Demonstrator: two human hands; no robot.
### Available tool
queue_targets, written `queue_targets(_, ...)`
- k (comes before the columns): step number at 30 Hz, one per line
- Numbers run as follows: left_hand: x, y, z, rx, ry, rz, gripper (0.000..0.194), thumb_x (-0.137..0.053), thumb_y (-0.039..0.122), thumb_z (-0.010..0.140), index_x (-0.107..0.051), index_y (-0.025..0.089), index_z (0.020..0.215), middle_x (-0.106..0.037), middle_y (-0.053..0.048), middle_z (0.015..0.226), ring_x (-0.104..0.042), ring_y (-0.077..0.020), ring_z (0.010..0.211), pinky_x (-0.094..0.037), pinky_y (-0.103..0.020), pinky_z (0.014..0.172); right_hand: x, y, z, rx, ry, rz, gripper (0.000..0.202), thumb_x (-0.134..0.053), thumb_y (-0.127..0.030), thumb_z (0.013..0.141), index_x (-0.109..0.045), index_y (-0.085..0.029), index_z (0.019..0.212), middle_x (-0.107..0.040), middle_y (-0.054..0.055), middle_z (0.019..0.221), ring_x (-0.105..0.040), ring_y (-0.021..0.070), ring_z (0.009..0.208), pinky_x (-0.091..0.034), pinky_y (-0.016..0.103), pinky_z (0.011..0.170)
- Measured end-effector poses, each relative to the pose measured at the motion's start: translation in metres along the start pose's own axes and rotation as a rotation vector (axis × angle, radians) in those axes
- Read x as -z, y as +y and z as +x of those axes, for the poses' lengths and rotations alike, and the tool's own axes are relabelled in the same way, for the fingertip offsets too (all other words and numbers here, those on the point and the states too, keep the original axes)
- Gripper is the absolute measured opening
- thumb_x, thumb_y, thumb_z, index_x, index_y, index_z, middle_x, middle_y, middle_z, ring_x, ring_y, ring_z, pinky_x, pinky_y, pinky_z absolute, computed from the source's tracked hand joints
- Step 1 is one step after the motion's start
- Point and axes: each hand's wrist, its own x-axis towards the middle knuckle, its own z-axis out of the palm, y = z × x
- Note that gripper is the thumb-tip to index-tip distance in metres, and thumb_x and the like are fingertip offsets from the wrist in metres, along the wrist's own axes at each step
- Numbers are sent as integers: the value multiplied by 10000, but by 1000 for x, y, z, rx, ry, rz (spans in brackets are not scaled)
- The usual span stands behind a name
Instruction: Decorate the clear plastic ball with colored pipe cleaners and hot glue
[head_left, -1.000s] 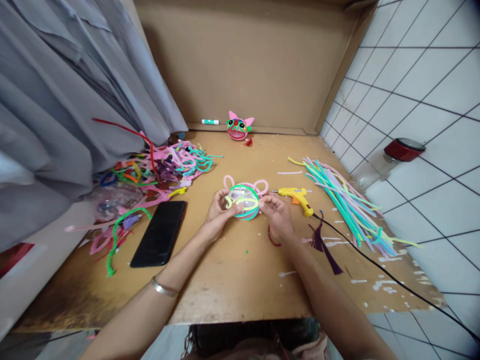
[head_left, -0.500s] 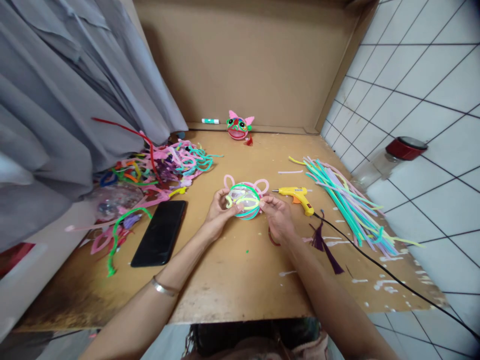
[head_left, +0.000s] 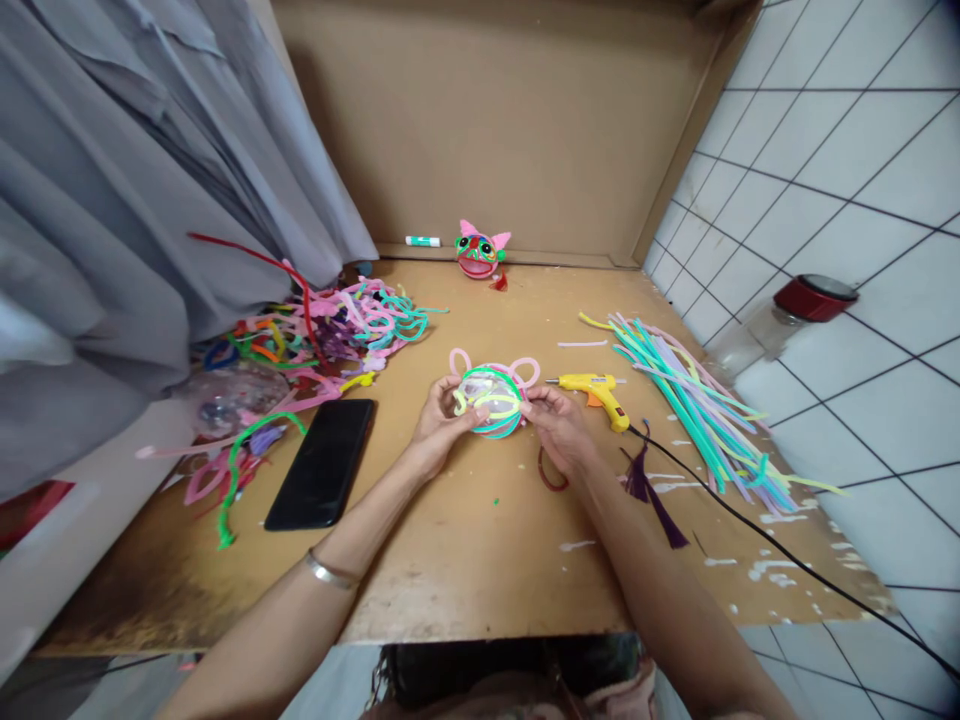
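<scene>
Between my two hands is a clear ball (head_left: 496, 385) wrapped with green, yellow and pink pipe cleaners, with two pink loops standing up from its top like ears. My left hand (head_left: 442, 420) grips the ball's left side, thumb across its front. On the right side, the fingers of my right hand (head_left: 556, 425) pinch the edge near the end of a yellow strip. A yellow glue gun (head_left: 596, 392) lies just right of my right hand. Below that hand a dark red cord loop (head_left: 551, 477) shows on the table.
A black phone (head_left: 321, 465) and a tangled heap of pipe cleaners (head_left: 352, 320) lie left. Straight pipe cleaners (head_left: 690, 410) and a purple tassel (head_left: 656, 495) are right. A finished animal head (head_left: 478, 255) and glue stick (head_left: 423, 241) stand behind. A black cable (head_left: 780, 550) crosses the right corner.
My right hand has shifted slightly, and more of the dark red cord loop shows beneath it. Both hands still hold the ball in much the same place.
</scene>
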Motion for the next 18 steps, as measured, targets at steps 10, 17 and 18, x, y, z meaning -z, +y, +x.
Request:
queue_targets(10,-1,-2,2,11,-9,-11,741,-938,366,451,-495,230,1030,-633,-16,1040,-604,-190,974,-483,-299,831,4,-5,-1,-12,-51,-50,353,-914,-358,528,-699,-213,767,-677,-11,758,-564,131,669,-472,304,679)
queue_targets(17,-1,-2,-2,-41,-16,20,721,-933,363,477,-501,221,1036,-624,-20,1072,-593,-190,1023,-479,-277,840,1,-1,-1,41,-7,-98,317,-875,-386,540,-644,-230,691,-649,-25,708,-541,127,607,-454,293,621)
queue_targets(18,-1,-2,-2,-47,-14,27,716,-931,367,483,-503,222,1038,-622,-19,1071,-592,-191,1028,-480,-274,834,1,-1,0,41,-6,-110,316,-872,-393,541,-644,-232,689,-650,-24,703,-542,130,605,-456,297,622)
